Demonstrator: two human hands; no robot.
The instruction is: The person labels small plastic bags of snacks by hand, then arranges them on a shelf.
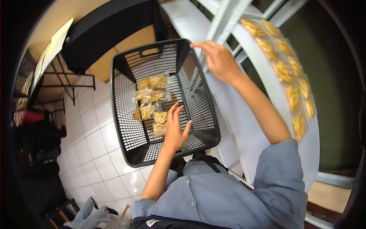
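A black plastic basket with perforated walls stands in front of me. Several clear packets of yellow snack-like pieces lie inside it, mostly along its left and middle. My left hand hovers over the near part of the basket, thumb apart from the fingers, and nothing shows in it. Beyond the basket's far right corner, my right hand reaches out with its fingers extended and no object visible in it. Its fingertip appears at the rim; whether it touches cannot be told.
On the right, a white shelf carries rows of similar yellow packets. White metal shelf posts rise near my right hand. A black-draped table stands behind the basket. Dark clutter and a bag-like heap lie at the left.
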